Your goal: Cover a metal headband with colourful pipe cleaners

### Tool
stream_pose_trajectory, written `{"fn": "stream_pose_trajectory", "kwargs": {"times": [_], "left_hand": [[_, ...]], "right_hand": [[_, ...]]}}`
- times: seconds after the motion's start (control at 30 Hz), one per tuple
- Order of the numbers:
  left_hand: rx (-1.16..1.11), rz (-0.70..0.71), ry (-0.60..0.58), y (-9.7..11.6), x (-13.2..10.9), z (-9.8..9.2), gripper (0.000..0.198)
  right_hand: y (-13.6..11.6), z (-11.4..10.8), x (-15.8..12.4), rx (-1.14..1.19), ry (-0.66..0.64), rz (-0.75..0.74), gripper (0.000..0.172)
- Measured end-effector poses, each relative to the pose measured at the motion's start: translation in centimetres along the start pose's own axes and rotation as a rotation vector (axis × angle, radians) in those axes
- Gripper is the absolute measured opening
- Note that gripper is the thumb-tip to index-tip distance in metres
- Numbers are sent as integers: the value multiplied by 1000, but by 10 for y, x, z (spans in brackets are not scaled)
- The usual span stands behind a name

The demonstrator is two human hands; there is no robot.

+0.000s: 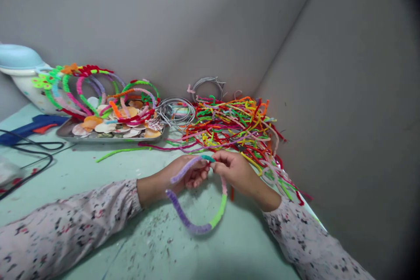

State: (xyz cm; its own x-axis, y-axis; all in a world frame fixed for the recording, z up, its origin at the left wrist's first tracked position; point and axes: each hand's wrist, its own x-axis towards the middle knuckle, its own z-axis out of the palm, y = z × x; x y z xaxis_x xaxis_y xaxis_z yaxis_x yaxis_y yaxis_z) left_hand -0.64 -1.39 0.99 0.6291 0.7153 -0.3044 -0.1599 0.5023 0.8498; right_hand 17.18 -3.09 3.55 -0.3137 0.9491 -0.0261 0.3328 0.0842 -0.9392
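A curved headband [218,215] wrapped in fuzzy pipe cleaner hangs between my hands, its open ends pointing left. Purple, light green, pink and teal sections run along it. My left hand [193,175] is closed around the band near the teal part, with a light purple end passing over the fingers. The fingertips of my right hand [234,170] pinch the band beside the teal section, where a bit of red shows. My fingers partly hide this spot. Just behind my hands lies a heap of loose pipe cleaners [229,122] in many colours.
At the back left, a metal tray [111,140] carries shells [105,127] and several wrapped headbands [82,83]. Wire coils [177,113] stand beside it. A blue glue gun [29,129] with a black cord and a white bin [33,87] are farther left. Grey walls enclose the back and right.
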Motion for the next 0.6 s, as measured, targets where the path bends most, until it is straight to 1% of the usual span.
{"fn": "stream_pose_trajectory", "kwargs": {"times": [0.13,0.33,0.5,0.53,0.6], "left_hand": [[-83,-57,-29,3,-3,2,19],[-118,-114,1,8,-5,5,15],[-105,-147,37,8,-4,5,12],[-94,-151,34,8,-4,4,12],[9,-115,-4,6,-3,1,12]], "right_hand": [[3,3,-2,-18,-43,30,12],[6,4,-4,-114,-36,-9,11],[5,4,-5,-225,-10,-62,12],[4,3,-5,-249,-5,-74,13],[2,3,-5,-292,4,-102,13]]}}
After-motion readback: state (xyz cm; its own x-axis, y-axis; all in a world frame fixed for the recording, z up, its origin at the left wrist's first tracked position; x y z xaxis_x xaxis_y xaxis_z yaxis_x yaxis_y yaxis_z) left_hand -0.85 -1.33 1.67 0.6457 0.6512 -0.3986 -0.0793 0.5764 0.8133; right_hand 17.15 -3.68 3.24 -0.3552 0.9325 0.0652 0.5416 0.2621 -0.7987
